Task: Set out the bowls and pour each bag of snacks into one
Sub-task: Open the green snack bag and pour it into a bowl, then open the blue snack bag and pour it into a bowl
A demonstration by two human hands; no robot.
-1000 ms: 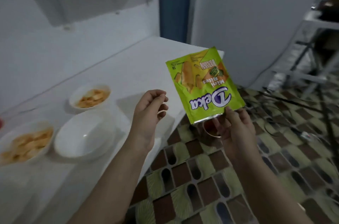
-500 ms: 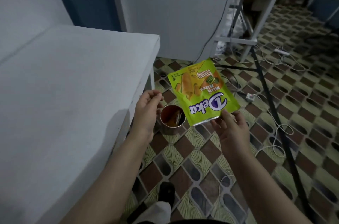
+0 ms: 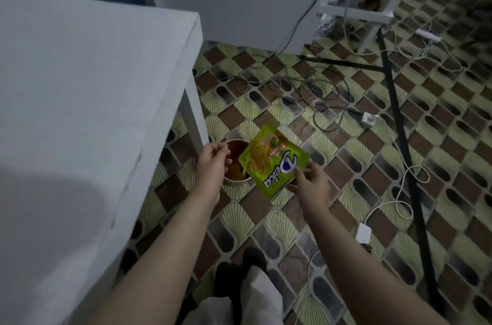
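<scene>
My right hand [image 3: 310,186] pinches the lower corner of a green Deka snack bag [image 3: 274,162], held upside down over the floor beside the table. The bag hangs partly over a round metal can [image 3: 235,162] that stands on the floor by the table leg and holds orange and brown wrappers. My left hand [image 3: 211,165] hovers at the can's left rim with its fingers curled together; I cannot make out whether it holds a small scrap. No bowls are in view.
The white table [image 3: 80,101] fills the left side, its leg [image 3: 193,114] just left of the can. Cables and a power strip [image 3: 368,119] lie on the patterned floor. A white metal stand [image 3: 356,10] is at the back right. My foot [image 3: 239,279] shows below.
My view has swung from the tabletop with its bowls down to the floor. Both hands and the bag have dropped lower, over the can by the table leg.
</scene>
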